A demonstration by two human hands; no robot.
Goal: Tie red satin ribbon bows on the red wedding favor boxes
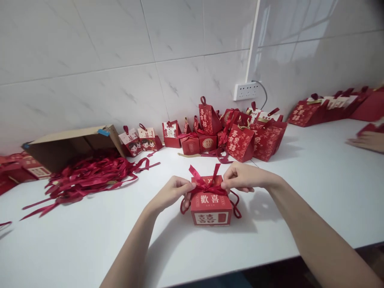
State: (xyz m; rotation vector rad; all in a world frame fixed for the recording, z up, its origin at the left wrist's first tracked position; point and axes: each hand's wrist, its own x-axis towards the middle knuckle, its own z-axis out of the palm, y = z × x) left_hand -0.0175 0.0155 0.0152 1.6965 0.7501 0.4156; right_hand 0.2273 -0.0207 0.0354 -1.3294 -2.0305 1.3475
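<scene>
A small red gift box (211,205) with white Chinese characters stands upright on the white table in front of me. Dark red cord handles hang at its two sides. Across its top lies a red ribbon (207,186) tied in a bow, its two tails pointing up and away. My left hand (177,190) pinches the bow's left loop between thumb and finger, beside the box's left edge. On the other side, my right hand (244,177) pinches the right loop, with its other fingers curled.
A cardboard box (75,138) lies on its side at left, red ribbons (96,174) spilling out. Several red gift boxes (240,142) line the tiled wall beneath a power strip (247,91). Another person's hand (367,141) is at the far right edge.
</scene>
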